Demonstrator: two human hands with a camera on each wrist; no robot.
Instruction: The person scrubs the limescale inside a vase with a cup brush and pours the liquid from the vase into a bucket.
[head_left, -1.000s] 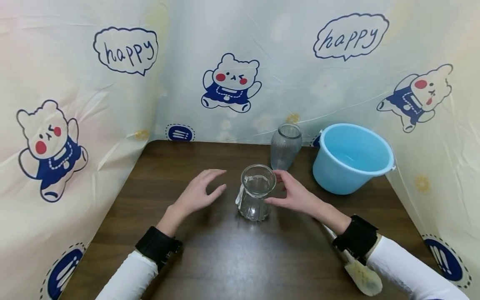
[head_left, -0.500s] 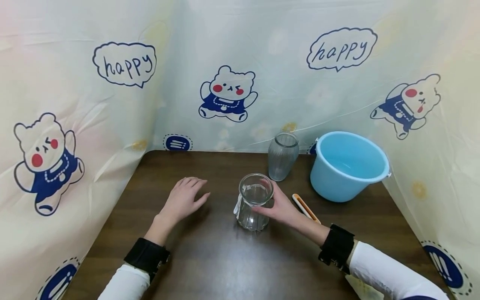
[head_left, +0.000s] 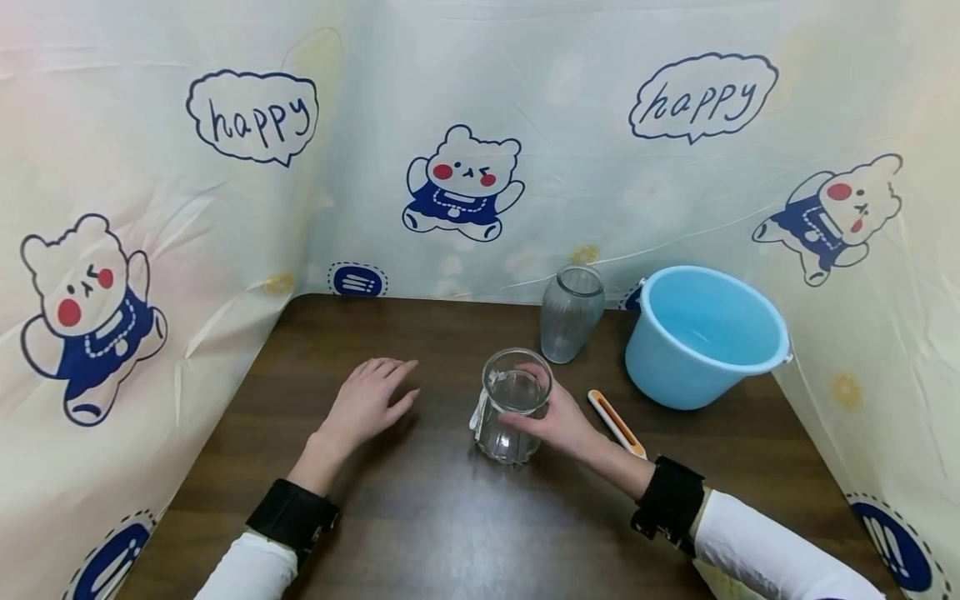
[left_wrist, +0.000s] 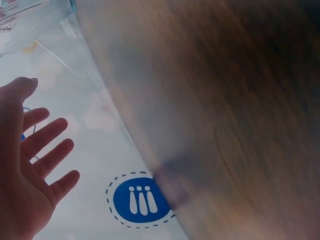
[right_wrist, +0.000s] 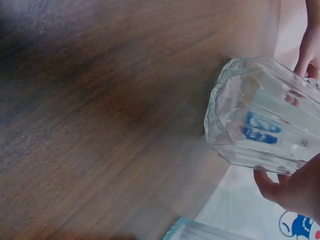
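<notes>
A clear glass vase point(head_left: 506, 437) with a wide rim and a white string tied at its neck stands upright on the brown table. My right hand point(head_left: 558, 421) grips it from the right, just below the rim, with the thumb in front and the fingers behind. In the right wrist view, the ribbed base of the vase point(right_wrist: 265, 120) shows beside that hand point(right_wrist: 295, 192). My left hand point(head_left: 363, 404) is apart from the vase, to its left, holding nothing. Its fingers are spread and relaxed in the left wrist view.
A taller ribbed glass vase point(head_left: 570, 321) stands behind. The light blue bucket point(head_left: 675, 358) is at the back right. An orange-and-white handle point(head_left: 617, 423) lies beside my right forearm, which covers part of it. Printed cloth point(head_left: 465, 75) hangs around the table.
My right hand has moved left and closed round the vase's neck. My left hand has drawn back a little to the left. The vase stays in place.
</notes>
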